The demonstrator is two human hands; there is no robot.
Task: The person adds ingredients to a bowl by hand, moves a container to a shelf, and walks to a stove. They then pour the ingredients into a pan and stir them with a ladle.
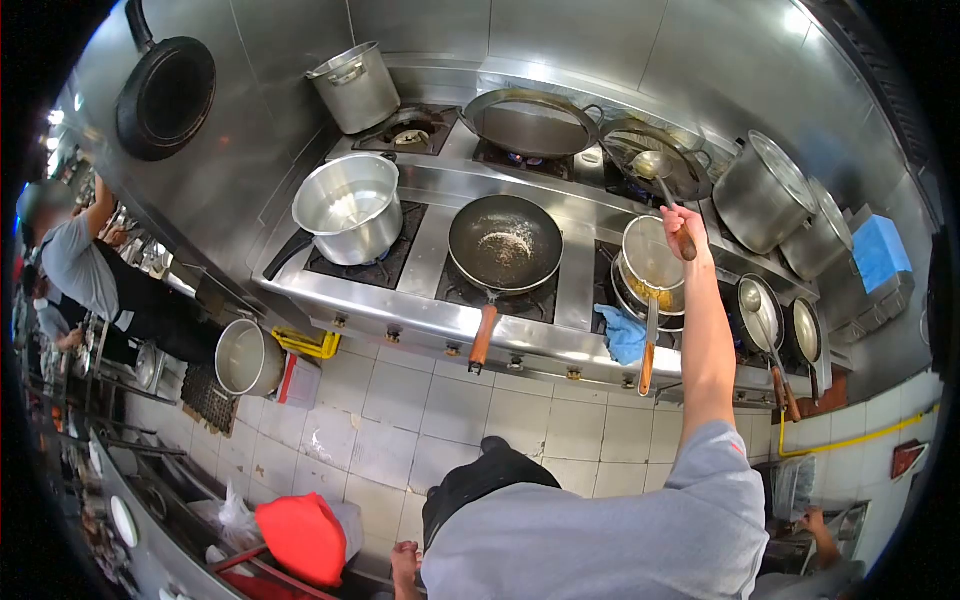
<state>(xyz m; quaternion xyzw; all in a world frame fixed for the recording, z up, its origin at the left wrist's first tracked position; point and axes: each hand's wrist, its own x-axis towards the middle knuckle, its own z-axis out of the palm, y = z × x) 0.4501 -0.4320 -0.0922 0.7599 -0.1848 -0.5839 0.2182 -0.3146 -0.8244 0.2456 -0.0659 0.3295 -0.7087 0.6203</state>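
Note:
My right hand (pixel 683 226), arm stretched over the stove, is closed around the wooden handle of a metal ladle (pixel 651 165). The ladle's bowl hangs over a wide pan (pixel 680 172) on the back right burner. Just below that hand, a strainer (pixel 650 248) with a wooden handle lies across a pot (pixel 672 318); something yellowish shows in it. A black frying pan (pixel 480 225) with pale crumbs or grains sits on the front middle burner. Low beside my body, my left hand (pixel 405 560) has its fingers curled, with nothing visible in them.
A saucepan of clear liquid (pixel 345 205) stands front left, its handle jutting out. A blue cloth (pixel 625 335) lies at the stove's edge. Tall pots (pixel 765 195) stand at right. A large pot (pixel 248 358) is low at left, near another person (pixel 85 265). A red object (pixel 303 535) lies behind.

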